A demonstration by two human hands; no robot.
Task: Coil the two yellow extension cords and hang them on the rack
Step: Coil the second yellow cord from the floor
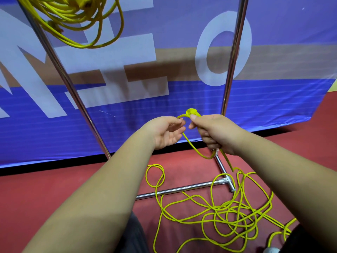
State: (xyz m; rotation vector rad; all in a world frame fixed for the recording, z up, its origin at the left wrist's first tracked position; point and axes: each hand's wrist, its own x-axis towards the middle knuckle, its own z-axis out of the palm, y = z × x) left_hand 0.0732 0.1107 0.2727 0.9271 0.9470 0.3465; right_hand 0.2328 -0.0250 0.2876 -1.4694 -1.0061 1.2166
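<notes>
Both forearms reach forward over the loose cord (228, 214), which lies in overlapping loops on the red floor (54, 189) and crosses the base bar of the rack (182, 189). Right hand (213, 132) is clenched around this cord just below its plug (192, 112). Left hand (166, 132) pinches the same strand between thumb and forefinger, with the other fingers relaxed. Coiled cord (78, 21) already hangs at upper left.

Risk: drawing in slack quickly is likely to tighten the crossed loops into a knot. A loop may also snag on the bar's end fitting and tug the rack.

Banner (273, 97) carries large white letters. Only "O" reads fully. No cord label is legible.
</notes>
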